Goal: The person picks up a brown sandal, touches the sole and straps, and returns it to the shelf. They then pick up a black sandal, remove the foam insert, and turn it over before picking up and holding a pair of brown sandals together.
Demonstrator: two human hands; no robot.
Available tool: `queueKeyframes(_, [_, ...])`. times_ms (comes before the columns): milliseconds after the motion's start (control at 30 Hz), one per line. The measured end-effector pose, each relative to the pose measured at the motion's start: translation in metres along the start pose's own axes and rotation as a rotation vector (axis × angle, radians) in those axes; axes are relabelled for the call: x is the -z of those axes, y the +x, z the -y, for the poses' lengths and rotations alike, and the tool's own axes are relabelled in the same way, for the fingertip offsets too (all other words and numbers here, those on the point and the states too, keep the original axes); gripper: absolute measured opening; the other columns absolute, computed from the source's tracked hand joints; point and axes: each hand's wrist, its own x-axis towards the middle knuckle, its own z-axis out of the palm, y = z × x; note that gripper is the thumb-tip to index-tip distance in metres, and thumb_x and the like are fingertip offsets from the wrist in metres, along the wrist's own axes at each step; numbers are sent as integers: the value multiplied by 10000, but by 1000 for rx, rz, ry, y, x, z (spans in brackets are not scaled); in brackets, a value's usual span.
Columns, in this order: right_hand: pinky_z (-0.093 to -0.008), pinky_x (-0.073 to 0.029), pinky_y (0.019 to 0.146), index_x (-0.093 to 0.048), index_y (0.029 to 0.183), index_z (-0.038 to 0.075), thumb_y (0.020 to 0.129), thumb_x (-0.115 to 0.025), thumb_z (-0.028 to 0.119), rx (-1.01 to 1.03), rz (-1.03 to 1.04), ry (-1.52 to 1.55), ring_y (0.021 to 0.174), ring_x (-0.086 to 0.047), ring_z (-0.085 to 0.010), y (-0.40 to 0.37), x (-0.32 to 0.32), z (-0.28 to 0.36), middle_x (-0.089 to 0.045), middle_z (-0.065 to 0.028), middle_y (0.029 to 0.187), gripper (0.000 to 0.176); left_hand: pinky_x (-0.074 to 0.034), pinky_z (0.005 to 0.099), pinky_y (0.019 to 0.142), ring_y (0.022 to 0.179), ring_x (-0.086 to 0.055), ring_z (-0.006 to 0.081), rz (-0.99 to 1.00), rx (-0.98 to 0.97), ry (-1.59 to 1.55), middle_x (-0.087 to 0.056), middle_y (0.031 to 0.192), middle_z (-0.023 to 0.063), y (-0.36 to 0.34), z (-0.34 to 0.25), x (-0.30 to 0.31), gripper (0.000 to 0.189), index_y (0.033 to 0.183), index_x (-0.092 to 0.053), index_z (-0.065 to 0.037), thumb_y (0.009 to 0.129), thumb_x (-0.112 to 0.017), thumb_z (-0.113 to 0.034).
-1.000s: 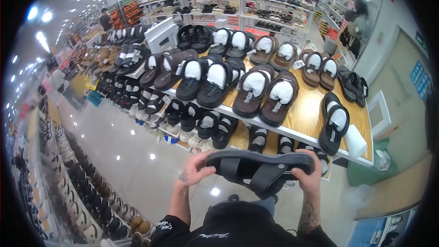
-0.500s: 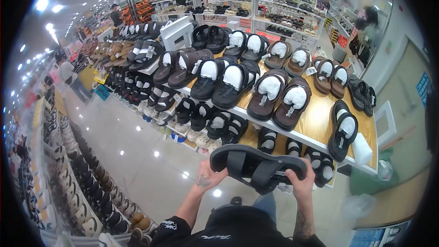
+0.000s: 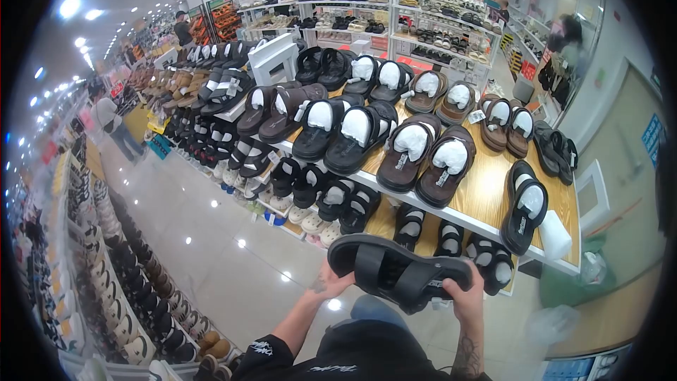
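A black two-strap sandal (image 3: 386,272) hangs in the air in front of my body, sole edge up and insole facing me. At its left end my left hand (image 3: 330,282) grips the sole near the wide strap. My right hand (image 3: 465,295) is closed round the other end, its thumb inside by the light label. Beyond, on the wooden display shelf (image 3: 488,182), a single black sandal (image 3: 525,213) stuffed with white paper stands near the front edge. A loose white paper wad (image 3: 556,236) lies beside it.
Several paper-stuffed brown sandals (image 3: 438,162) and black sandals (image 3: 352,137) line the shelf. Black strapped shoes (image 3: 338,197) fill the tier below. A long shoe rack (image 3: 120,268) runs along the left, past the tiled floor (image 3: 211,233). A person (image 3: 111,123) stands in the aisle.
The held sandal has dropped slightly and its right end sits a little lower. Both hands keep their hold. The view has shifted a little.
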Motion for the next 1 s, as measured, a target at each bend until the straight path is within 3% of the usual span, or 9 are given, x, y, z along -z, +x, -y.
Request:
queueKeyframes(267, [-270, -537, 783, -655, 1118, 11, 739, -871, 70, -66, 281, -493, 863, -666, -111, 3, -10, 13, -712, -44, 940, 441, -464, 374, 1059, 1201, -597, 199, 49, 94, 241, -624, 1303, 126, -3, -23, 23, 617, 1372, -511, 11, 820, -786, 4])
queueKeyframes(333, [-247, -530, 705, -654, 1062, -6, 772, -850, 55, -37, 356, -613, 779, -661, -89, 0, -15, 9, -698, -39, 839, 355, -533, 302, 811, 903, -634, 118, 41, 36, 339, -710, 933, 78, 4, -39, 13, 298, 1161, -663, 23, 890, -705, -95])
queueKeyframes(433, [-238, -522, 676, -651, 1046, -5, 796, -831, 52, -175, 358, -274, 753, -663, -89, -3, -19, -10, -702, -46, 847, 314, -521, 307, 840, 919, -629, 119, -27, 249, 234, -708, 959, 74, 10, -43, 17, 330, 1151, -676, 25, 904, -701, -192])
queueKeyframes(500, [-230, -517, 669, -643, 1065, -8, 824, -807, 49, -222, 337, -204, 780, -672, -97, -8, -20, -23, -706, -54, 879, 297, -507, 322, 898, 1004, -628, 145, -24, 234, 84, -687, 1098, 92, 10, -26, 20, 455, 1296, -608, 12, 921, -685, -234])
queueKeyframes(567, [-293, -512, 909, -583, 1288, -36, 852, -817, 128, -320, 256, 20, 1017, -644, -120, -15, -27, -33, -688, -76, 1121, 522, -491, 347, 960, 1125, -609, 189, 99, 6, -423, -613, 1286, 115, 11, -23, 2, 596, 1474, -429, -7, 964, -632, -239])
queueKeyframes(600, [-295, -499, 935, -559, 1302, -35, 868, -807, 136, -311, 244, 80, 1053, -628, -120, -16, -25, -53, -673, -72, 1157, 529, -487, 388, 997, 1201, -587, 227, 218, -36, -502, -544, 1389, 130, 11, -22, -4, 709, 1562, -250, -41, 963, -624, -107])
queueKeyframes(733, [-293, -527, 859, -523, 1314, 1, 856, -796, 94, -220, 238, -45, 984, -633, -127, -19, -46, -30, -660, -66, 1147, 541, -499, 375, 1007, 1215, -583, 217, 45, 15, -278, -543, 1381, 130, 2, -24, -32, 824, 1556, -258, -55, 854, -648, 132])
queueKeyframes(900, [-275, -515, 885, -514, 1314, 14, 852, -799, 77, -210, 339, -189, 1071, -614, -133, -32, -41, -19, -655, -65, 1141, 547, -528, 315, 938, 1174, -600, 177, -20, 27, -131, -568, 1328, 109, 2, -18, -48, 738, 1515, -312, -42, 870, -630, 128])
queueKeyframes(1000, [-316, -467, 983, -488, 1371, 22, 861, -795, 88, -223, 231, -5, 1126, -599, -155, -47, -37, -29, -619, -73, 1217, 599, -526, 278, 900, 1111, -612, 140, -22, 61, -72, -594, 1269, 87, 2, -19, -65, 695, 1490, -341, -27, 876, -636, 112])
